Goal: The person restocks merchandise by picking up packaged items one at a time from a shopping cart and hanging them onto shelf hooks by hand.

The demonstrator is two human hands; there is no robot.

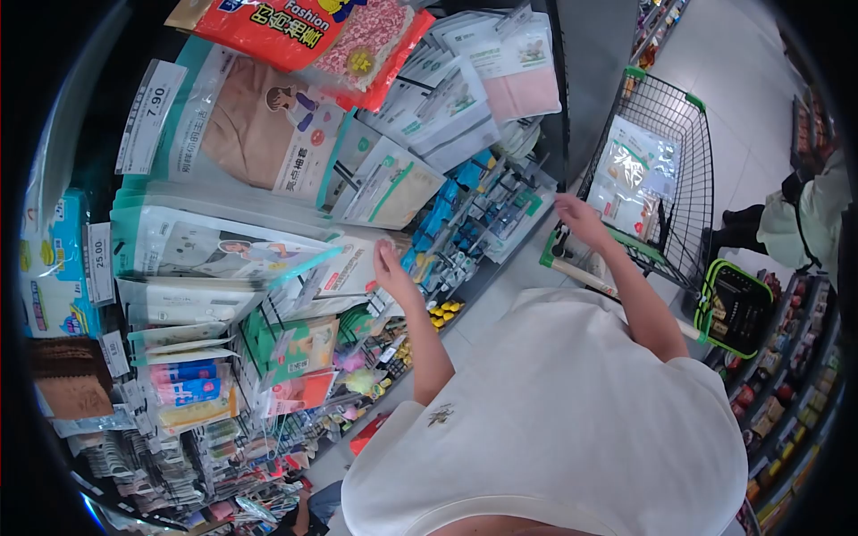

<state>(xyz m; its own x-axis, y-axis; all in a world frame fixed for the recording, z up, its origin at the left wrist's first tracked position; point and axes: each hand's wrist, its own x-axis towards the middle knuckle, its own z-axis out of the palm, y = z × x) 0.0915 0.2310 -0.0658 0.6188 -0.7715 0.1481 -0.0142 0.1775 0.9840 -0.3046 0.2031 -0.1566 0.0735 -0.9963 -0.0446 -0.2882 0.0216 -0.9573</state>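
Note:
My left hand (391, 271) is at the rack, its fingers slightly bent, beside a white-and-red hanging pack (354, 263). I see nothing held in it. Farther right, my right hand (583, 221) reaches out with loosely extended fingers and nothing in them. It is between the rack's end and a shopping cart (702, 170) with green corners. Flat clear-and-white packs (636, 165) lie in the cart. Above my left hand hang a beige sleeve pack (246, 134), a pack with a grey print (214, 246) and a small green-and-white pack (391, 188).
A red pack (313, 40) hangs at the top, with price tags (150, 116) along the left. A green-edged black basket (737, 304) is near the cart. Another person (809, 214) stands at right, before stocked shelves (786, 375). Someone's arm (302, 514) shows at the bottom.

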